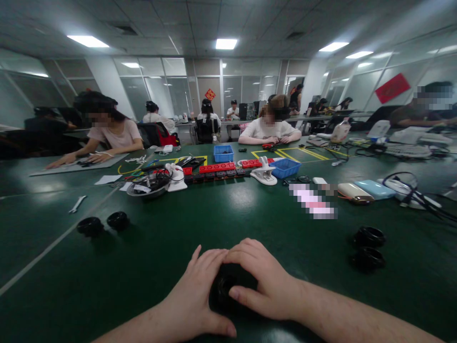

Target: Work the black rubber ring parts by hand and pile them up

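Both of my hands are cupped around a black round part (225,289) that rests on the green table (221,214) close to me. My left hand (194,293) wraps its left side, fingers curled over the top and thumb below. My right hand (264,283) covers its right side, thumb pressed against the front. Most of the part is hidden under my fingers. Two black rings (369,247) lie to the right, and two black caps (103,223) lie to the left.
A small wrench (77,204) lies at the left. Farther back sit a bowl of cables (148,185), red power strips (217,167), blue bins (284,167), phones (367,190) and wires. Several people work across the table and beyond.
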The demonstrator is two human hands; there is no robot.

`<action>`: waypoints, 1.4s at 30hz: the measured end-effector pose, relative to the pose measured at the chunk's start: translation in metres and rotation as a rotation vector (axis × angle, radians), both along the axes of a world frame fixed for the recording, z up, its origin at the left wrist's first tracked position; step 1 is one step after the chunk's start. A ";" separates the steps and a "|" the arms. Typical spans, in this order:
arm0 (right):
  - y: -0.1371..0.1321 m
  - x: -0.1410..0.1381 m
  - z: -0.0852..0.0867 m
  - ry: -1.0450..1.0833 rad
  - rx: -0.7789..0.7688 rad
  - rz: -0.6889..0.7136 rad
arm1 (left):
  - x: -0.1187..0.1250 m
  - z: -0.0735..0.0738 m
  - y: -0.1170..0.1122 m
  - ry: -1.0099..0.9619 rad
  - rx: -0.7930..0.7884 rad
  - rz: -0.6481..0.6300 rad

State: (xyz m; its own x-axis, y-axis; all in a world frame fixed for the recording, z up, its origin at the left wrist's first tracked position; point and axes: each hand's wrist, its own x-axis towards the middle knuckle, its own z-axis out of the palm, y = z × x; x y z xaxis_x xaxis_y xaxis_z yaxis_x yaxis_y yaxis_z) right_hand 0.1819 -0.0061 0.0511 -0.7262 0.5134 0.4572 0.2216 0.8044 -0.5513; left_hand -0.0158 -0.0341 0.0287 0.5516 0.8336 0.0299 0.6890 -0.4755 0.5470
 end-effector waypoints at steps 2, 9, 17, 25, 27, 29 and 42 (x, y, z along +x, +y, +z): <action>-0.001 -0.002 -0.002 -0.024 -0.013 -0.052 | 0.006 -0.003 -0.005 -0.023 0.028 0.107; -0.006 -0.011 -0.010 -0.185 -0.058 -0.120 | 0.022 -0.007 -0.008 0.030 0.077 0.238; 0.001 -0.006 0.000 -0.159 -0.051 0.141 | 0.008 0.000 0.011 -0.077 -0.023 -0.043; -0.001 -0.004 0.004 -0.148 -0.083 0.249 | 0.003 0.001 0.017 0.003 -0.050 -0.236; -0.002 -0.006 0.001 -0.142 -0.065 0.237 | 0.003 0.001 0.017 -0.005 -0.061 -0.246; -0.003 -0.007 -0.001 -0.130 -0.035 0.223 | 0.002 0.000 0.017 -0.028 -0.077 -0.231; -0.001 -0.005 -0.009 -0.083 -0.017 -0.041 | 0.010 -0.006 0.002 0.021 -0.023 0.084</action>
State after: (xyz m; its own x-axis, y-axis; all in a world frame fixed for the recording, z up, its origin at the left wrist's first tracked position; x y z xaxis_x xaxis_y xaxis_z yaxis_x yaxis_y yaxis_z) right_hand 0.1771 -0.0074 0.0416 -0.7395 0.5506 0.3872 0.2993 0.7842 -0.5435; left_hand -0.0063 -0.0316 0.0222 0.4802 0.8772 -0.0004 0.7373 -0.4034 0.5419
